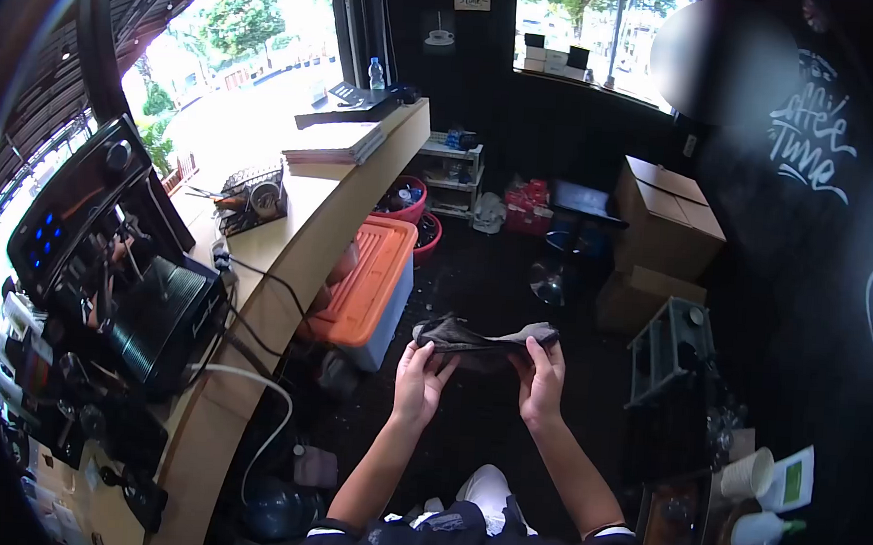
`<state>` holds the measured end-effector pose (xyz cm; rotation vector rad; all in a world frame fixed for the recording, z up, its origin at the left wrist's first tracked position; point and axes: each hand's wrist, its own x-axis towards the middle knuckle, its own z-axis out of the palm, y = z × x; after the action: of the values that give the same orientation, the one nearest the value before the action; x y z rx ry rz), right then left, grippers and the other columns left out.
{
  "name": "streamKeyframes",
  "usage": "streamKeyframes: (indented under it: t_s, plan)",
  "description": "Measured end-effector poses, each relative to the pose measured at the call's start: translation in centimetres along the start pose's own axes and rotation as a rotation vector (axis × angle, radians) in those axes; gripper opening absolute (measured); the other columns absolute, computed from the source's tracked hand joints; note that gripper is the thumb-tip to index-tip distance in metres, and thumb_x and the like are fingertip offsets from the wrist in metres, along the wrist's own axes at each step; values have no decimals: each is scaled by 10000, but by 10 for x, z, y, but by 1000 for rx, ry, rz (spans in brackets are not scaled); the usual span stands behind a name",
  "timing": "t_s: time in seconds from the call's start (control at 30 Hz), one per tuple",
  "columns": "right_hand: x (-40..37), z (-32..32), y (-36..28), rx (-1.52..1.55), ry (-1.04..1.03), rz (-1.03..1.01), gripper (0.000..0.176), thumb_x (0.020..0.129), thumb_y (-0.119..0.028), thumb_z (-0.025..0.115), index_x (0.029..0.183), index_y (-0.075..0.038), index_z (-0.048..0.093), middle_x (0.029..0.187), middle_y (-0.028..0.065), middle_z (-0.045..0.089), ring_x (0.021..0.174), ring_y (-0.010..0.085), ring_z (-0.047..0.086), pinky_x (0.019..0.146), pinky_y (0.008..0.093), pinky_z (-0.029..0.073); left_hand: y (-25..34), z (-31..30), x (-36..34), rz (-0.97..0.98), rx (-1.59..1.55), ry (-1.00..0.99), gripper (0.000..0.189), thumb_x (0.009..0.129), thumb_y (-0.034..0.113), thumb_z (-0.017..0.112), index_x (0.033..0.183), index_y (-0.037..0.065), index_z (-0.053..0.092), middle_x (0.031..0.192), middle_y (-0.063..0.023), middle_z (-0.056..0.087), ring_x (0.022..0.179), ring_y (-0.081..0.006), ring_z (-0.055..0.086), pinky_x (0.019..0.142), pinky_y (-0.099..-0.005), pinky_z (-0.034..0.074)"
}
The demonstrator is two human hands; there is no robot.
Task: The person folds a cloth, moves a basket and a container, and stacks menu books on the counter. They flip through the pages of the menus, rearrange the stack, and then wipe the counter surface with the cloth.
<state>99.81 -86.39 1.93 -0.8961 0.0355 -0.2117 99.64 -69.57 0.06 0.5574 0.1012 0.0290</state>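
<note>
A dark grey cloth (487, 342) is stretched between my two hands, held up over the dark floor in front of my body. My left hand (421, 375) pinches its left end between thumb and fingers. At the right end, my right hand (542, 377) grips the cloth the same way. The cloth sags a little in the middle and its ends look bunched.
On the left, a wooden counter (304, 251) carries a coffee machine (158, 307) and a wire basket (253, 199). An orange-lidded box (372, 279) stands beneath it. Cardboard boxes (661, 225) and a grey rack (669, 349) are at right, with paper cups (747, 473) nearer.
</note>
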Motion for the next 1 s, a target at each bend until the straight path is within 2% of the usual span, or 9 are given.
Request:
streamKeyframes:
  t_s: [0.1,0.17,0.27,0.37,0.43,0.53,0.63,0.77,1.0]
  plan:
    - [70,5,9,42,-12,0,147,874,-88,505,1017,-110,529,945,18,567,868,115,565,748,287,491,2,5,60,-60,181,-4,49,873,112,527,911,134,505,903,10,597,834,-100,577,858,-419,460]
    - [118,8,8,38,-63,3,146,880,-85,489,1021,-107,521,953,12,566,864,112,564,718,275,482,1,10,104,-54,486,48,141,860,162,595,846,116,462,725,43,489,643,-37,508,606,-191,467]
    - [195,8,5,16,-209,-6,142,877,-50,469,1006,-97,505,942,3,565,842,93,557,743,248,459,-23,-11,177,383,810,-17,272,811,127,673,745,120,409,655,75,401,557,25,321,459,-163,219]
    - [268,19,7,-81,-405,45,106,873,-19,464,958,-83,472,907,6,559,836,67,541,745,209,431,-17,25,218,363,908,-82,222,817,130,666,829,85,449,733,51,424,594,28,352,503,-125,301]
    - [306,47,13,-66,-524,89,100,878,-3,461,964,-52,458,873,13,553,814,54,516,726,189,403,-5,35,251,360,925,-119,336,791,153,692,1019,63,462,945,-39,484,780,-47,488,652,-161,407]
    - [353,86,30,-62,-759,166,118,873,12,460,977,-41,455,891,29,556,843,71,528,766,211,410,19,45,287,488,1179,-114,823,699,206,765,1330,60,257,1337,-149,319,1282,-226,281,983,-323,324]
    - [386,127,53,-18,-881,236,131,864,11,464,983,-42,452,903,31,563,849,72,534,777,215,414,42,33,331,633,1005,-3,815,717,170,747,1336,40,233,1312,-130,363,1229,-223,359,973,-308,341]
    - [435,179,100,34,-956,215,156,852,2,478,994,-57,455,898,11,548,836,57,516,748,204,405,109,-14,368,594,1002,-30,364,773,30,651,1109,-19,519,1011,-35,603,943,-90,557,833,-256,454]
    - [519,274,194,-59,-1044,459,132,845,11,508,958,-39,462,939,60,593,866,103,560,782,246,454,196,-23,408,620,819,232,188,868,24,546,1038,-39,496,1007,-115,586,945,-149,575,803,-252,488]
